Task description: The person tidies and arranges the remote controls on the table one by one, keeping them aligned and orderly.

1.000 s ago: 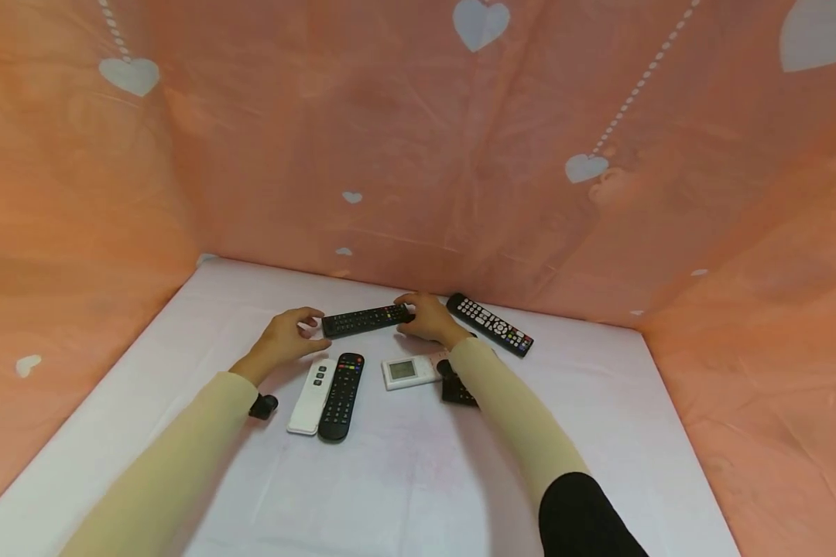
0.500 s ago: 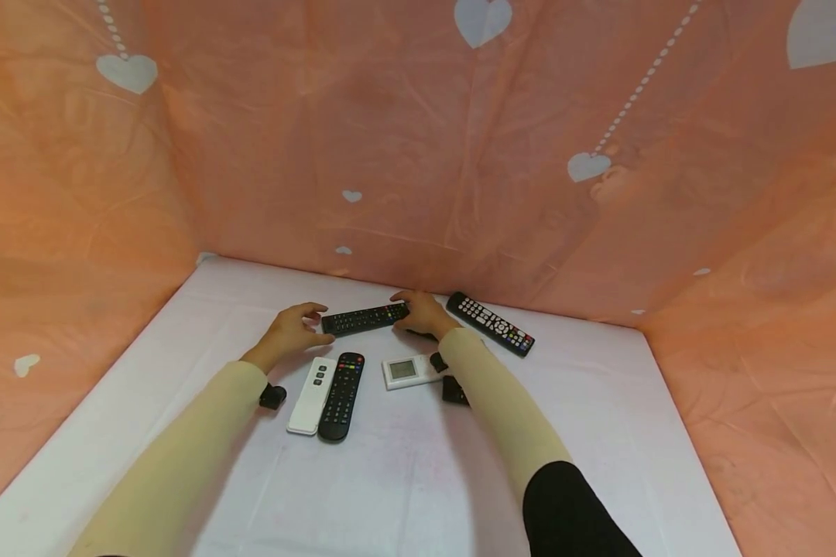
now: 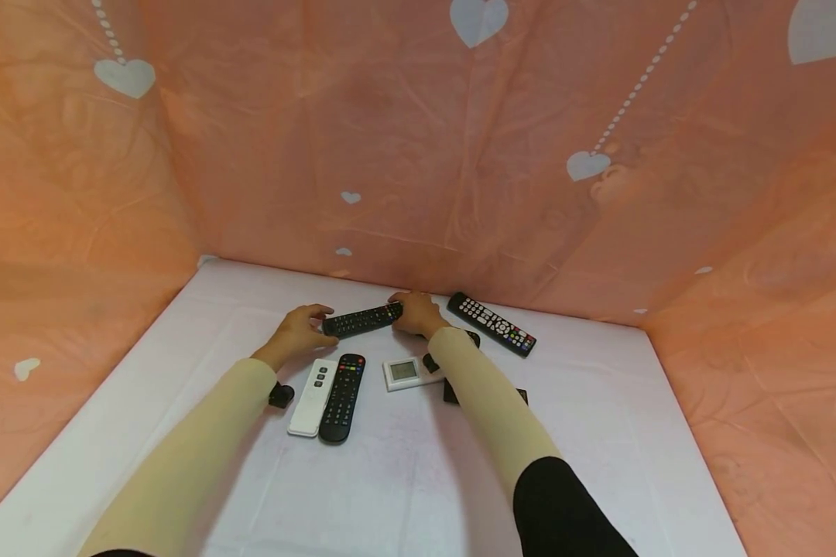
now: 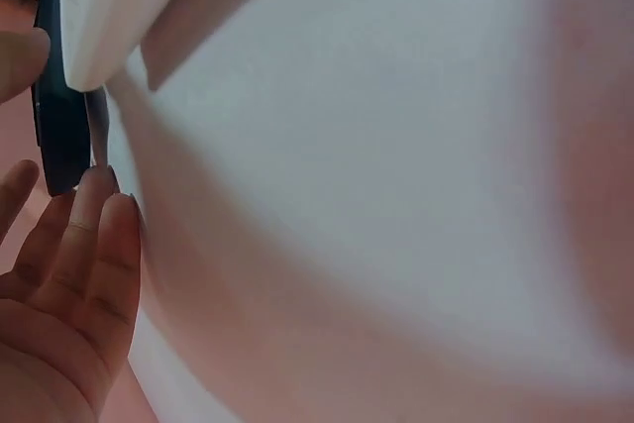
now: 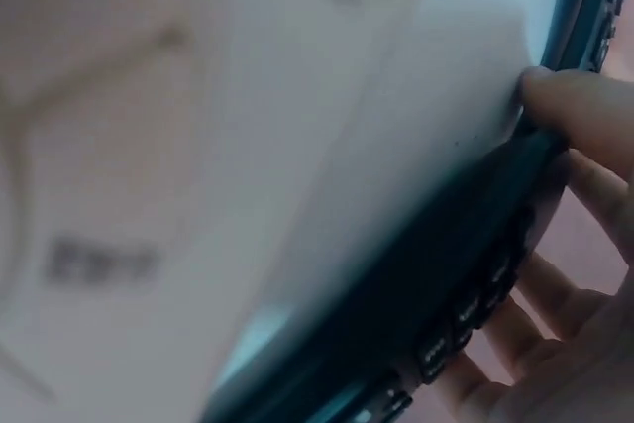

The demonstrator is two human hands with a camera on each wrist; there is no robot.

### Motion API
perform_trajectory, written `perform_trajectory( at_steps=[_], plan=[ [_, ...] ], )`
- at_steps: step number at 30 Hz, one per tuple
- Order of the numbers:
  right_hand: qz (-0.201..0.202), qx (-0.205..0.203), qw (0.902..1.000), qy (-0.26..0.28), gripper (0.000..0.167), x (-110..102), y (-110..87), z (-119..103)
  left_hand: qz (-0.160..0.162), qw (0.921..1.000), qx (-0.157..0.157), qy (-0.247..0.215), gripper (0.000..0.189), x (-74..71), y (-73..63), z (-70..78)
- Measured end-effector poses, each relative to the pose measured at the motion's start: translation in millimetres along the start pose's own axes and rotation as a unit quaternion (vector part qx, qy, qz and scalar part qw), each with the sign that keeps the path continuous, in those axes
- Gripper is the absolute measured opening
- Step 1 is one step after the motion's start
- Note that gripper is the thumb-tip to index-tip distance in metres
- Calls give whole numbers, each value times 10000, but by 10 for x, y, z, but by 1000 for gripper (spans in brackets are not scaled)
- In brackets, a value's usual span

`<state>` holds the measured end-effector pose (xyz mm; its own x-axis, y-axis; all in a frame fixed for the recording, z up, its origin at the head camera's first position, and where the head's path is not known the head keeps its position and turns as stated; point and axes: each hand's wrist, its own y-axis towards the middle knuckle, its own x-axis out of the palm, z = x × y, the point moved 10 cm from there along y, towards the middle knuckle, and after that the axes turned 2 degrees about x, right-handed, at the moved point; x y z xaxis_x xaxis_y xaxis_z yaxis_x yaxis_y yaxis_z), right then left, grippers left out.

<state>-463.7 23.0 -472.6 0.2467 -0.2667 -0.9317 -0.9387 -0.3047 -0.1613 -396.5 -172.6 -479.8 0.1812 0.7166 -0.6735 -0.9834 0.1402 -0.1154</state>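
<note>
In the head view a slim black remote control [image 3: 362, 320] lies crosswise near the back of the white table. At its left end is my left hand [image 3: 294, 334], thumb along the near edge and fingers at the far edge. The left wrist view has the thumb [image 4: 20, 61] against the remote's side and the other fingertips by its end. My right hand [image 3: 418, 315] grips the right end and covers it. From the right wrist, the thumb [image 5: 580, 111] presses on a dark remote edge, partly hidden by another dark remote in front.
Nearer me, a white remote [image 3: 313, 398] and a rounded black remote [image 3: 343, 398] lie side by side. A white remote with a small screen [image 3: 404, 371] and a black one [image 3: 450, 391] are partly under my right forearm. Another black remote [image 3: 491, 325] lies back right.
My right hand has shifted slightly left along with its forearm. My left hand has moved a little right, closer around the remote's left end. The remote's left end has shifted slightly right.
</note>
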Motion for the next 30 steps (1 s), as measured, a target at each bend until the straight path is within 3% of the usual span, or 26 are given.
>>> perform_trajectory(
  at_steps=[12,18,30],
  plan=[
    [12,133,9999,-62,50,-4,12,-28,-135,9996,-237,-91,58,48,21,-30],
    [-31,2,10000,6,50,-22,-29,-66,-14,10000,3,-30,56,1,-18,3],
    [-2,-694,9966,451,52,-194,-136,-221,194,9981,527,258,56,-145,-188,161]
  ],
)
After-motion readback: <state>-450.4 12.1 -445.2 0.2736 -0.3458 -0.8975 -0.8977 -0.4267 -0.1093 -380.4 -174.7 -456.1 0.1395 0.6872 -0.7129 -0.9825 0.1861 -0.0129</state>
